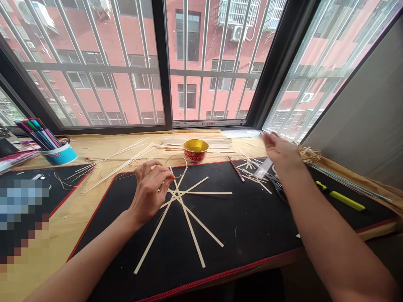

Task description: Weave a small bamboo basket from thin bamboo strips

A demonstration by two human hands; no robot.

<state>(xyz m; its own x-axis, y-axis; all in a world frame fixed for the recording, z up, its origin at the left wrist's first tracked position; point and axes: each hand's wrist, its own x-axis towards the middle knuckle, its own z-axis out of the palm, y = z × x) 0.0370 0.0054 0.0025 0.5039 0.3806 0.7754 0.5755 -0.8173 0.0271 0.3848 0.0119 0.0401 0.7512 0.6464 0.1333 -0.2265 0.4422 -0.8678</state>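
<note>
Several flat bamboo strips (185, 205) lie crossed in a star shape on a black mat (252, 226). My left hand (150, 188) rests at the star's centre, fingers curled and pinching a thin curved strip (179, 161) that arcs upward. My right hand (280, 151) reaches out to the far right, fingers stretched flat near the window sill, above small strip offcuts (252, 167) and a clear ruler (262, 167). It holds nothing that I can see.
A red and gold bowl (195, 150) stands behind the mat. Long loose strips (116, 165) lie at the left, near a blue cup of pens (58, 152). A yellow-handled tool (344, 200), scissors (278, 184), a small woven ring (309, 154) and a red pencil (236, 168) lie at the right.
</note>
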